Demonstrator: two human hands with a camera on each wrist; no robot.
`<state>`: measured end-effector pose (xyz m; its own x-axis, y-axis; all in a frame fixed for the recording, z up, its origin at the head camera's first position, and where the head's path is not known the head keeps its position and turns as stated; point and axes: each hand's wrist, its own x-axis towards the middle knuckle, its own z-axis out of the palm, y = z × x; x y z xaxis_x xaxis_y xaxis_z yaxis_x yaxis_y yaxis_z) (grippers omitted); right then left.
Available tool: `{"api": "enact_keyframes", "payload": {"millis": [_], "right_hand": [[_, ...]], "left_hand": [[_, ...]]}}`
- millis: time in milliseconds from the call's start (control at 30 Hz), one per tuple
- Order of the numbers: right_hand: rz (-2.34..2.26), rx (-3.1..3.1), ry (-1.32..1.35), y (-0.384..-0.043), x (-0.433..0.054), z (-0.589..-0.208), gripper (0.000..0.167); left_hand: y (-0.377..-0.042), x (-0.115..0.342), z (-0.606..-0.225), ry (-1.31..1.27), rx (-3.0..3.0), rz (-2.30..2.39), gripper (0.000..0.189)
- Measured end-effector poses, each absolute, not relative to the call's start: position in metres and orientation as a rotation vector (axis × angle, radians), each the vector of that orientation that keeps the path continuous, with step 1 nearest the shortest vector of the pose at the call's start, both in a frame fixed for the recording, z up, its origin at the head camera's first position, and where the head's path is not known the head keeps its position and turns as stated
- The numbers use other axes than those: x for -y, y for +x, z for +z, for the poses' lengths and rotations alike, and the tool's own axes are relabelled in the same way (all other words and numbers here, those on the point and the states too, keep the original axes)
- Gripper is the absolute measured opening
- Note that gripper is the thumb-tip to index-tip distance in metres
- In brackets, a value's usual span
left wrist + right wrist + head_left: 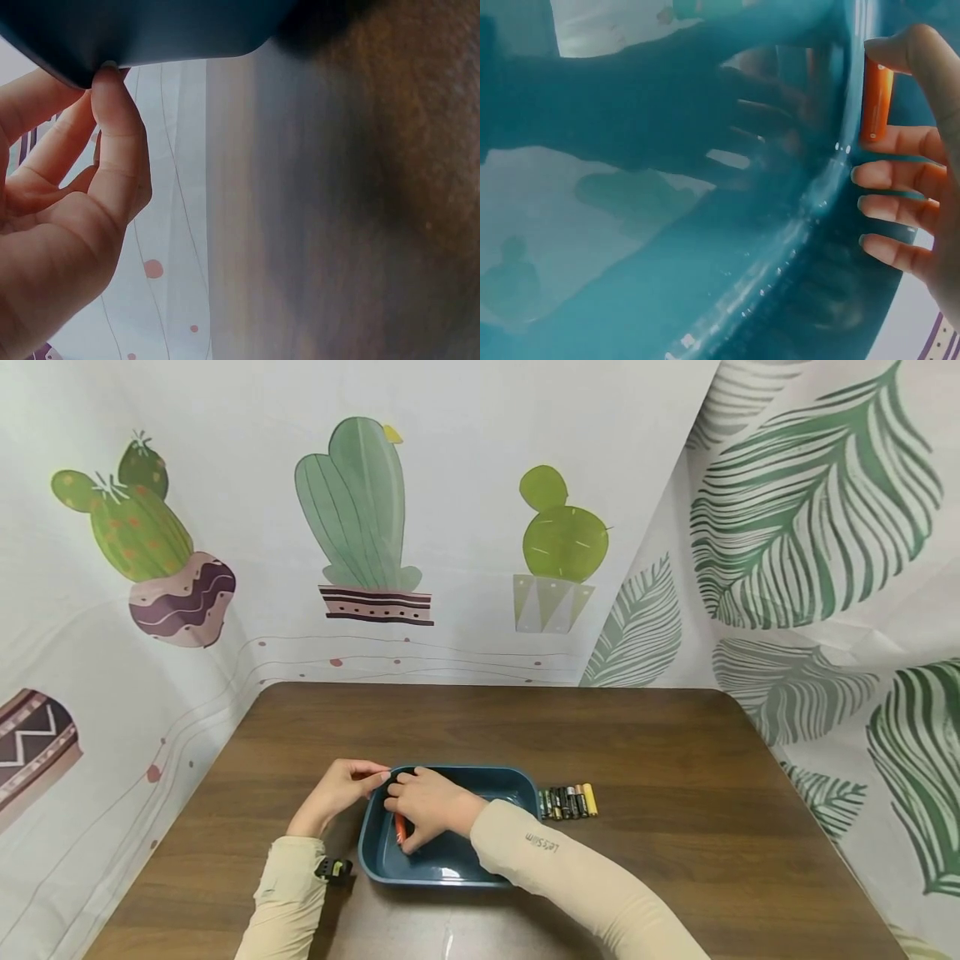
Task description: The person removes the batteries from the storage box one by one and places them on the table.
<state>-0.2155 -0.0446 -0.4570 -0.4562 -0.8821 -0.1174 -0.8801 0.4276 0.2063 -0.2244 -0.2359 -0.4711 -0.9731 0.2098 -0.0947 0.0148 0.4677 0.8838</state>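
Observation:
A dark blue rectangular basin stands on the table. Its upper left corner is pinched between the thumb and fingers of my left hand; the left wrist view shows the thumb against the rim. Inside, at the left end, my right hand holds an orange battery. In the right wrist view the thumb is on one end of this battery and the index finger on the other, beside the basin's wall. The remaining fingers of that hand extend alongside, touching nothing I can make out.
Right of the basin, several batteries lie side by side in a row, mostly dark, with a yellow one at the right end. The brown wooden table meets a patterned cloth behind. A black device sits at my left wrist.

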Motion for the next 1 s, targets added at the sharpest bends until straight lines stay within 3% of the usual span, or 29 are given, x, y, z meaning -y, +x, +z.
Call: {"api": "enact_keyframes", "payload": {"millis": [400, 733, 1000], "right_hand": [[-0.374, 2.646, 1.619, -0.215, 0.037, -0.445, 0.06], [-0.365, 2.641, 1.631, -0.209, 0.027, -0.434, 0.063], [-0.358, 2.645, 1.59, -0.21, 0.014, -0.421, 0.056]], "left_hand": [[-0.222, 0.236, -0.467, 0.201, -2.531, 1.519, 0.025], [-0.202, 0.222, -0.431, 0.213, -2.548, 1.5, 0.021], [-0.205, 0.224, -0.439, 0.22, -2.549, 1.519, 0.022]]}}
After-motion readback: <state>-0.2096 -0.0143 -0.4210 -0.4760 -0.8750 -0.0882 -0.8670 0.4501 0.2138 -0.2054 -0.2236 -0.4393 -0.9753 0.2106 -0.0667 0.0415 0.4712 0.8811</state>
